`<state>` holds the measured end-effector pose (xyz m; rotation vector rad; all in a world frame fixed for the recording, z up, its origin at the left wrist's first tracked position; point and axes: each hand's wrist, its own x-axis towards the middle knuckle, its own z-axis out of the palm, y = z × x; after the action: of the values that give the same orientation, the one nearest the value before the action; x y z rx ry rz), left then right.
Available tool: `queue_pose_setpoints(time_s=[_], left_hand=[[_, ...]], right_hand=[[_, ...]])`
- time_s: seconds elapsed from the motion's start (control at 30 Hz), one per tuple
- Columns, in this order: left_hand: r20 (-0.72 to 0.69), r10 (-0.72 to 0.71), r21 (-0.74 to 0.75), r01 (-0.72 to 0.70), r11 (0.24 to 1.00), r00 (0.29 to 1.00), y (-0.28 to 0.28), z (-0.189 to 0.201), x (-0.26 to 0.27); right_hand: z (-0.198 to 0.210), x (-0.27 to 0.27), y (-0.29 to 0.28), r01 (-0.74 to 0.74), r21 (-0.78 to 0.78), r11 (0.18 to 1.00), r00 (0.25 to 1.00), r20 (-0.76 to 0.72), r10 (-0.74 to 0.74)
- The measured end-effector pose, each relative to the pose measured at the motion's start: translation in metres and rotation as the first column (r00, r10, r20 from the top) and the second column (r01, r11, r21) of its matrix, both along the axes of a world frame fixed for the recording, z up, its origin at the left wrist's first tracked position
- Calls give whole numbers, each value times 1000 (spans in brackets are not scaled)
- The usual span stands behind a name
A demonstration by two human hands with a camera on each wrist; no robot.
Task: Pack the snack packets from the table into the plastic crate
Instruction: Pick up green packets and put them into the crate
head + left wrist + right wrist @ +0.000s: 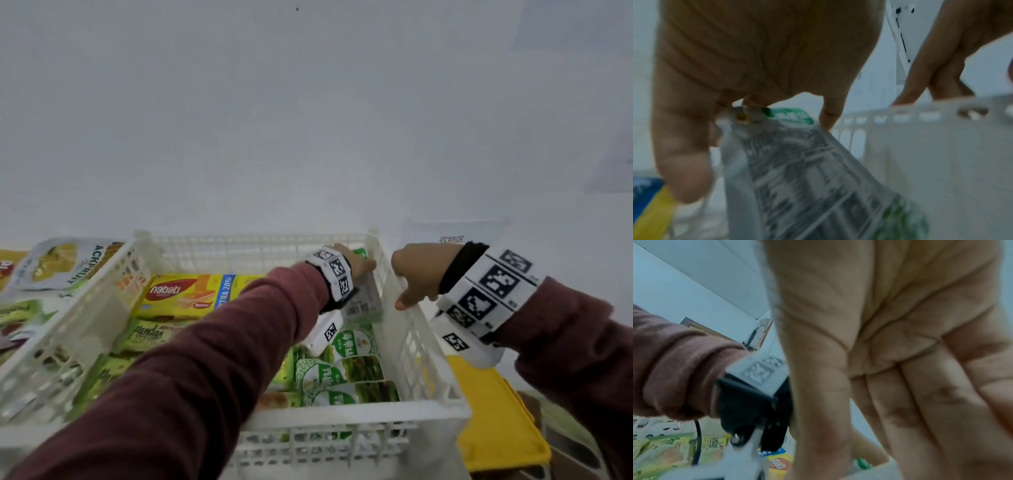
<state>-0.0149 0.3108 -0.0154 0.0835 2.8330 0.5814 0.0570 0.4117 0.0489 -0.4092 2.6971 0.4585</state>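
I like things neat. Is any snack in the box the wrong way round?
One is. The left hand pinches a packet by its top at the crate's far right corner, and it shows its grey printed back with a barcode. The green-and-white packets in front of it lie face up. Nothing looks spilled or torn.

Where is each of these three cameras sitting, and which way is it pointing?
Head: worn on the head, looking forward and down into the white crate; both sleeved forearms show.
Left wrist: looks along the left hand, which pinches a green-and-white packet.
Right wrist: looks along the right hand, fingers straight, at the crate's rim.
Shared: the head and left wrist views both show that packet and the crate.
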Motion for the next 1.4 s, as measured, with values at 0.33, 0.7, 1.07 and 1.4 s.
queue_pose_setpoints(time_s=[0.33, 0.7, 1.07, 1.4], left_hand=[[71, -125, -303, 141, 943, 990, -7, -33, -3], [196, -279, -413, 338, 846, 940, 17, -37, 12], [131, -144, -133, 161, 978, 981, 1, -6, -6], [92, -68, -11, 70, 998, 993, 2, -36, -2]], right_hand=[[1, -1, -1, -48, 47, 998, 998, -44, 50], [-2, -4, 2, -74, 45, 996, 996, -43, 76], [-3, -3, 1, -65, 38, 997, 997, -50, 67], [-3, -1, 1, -78, 49, 996, 995, -56, 81]])
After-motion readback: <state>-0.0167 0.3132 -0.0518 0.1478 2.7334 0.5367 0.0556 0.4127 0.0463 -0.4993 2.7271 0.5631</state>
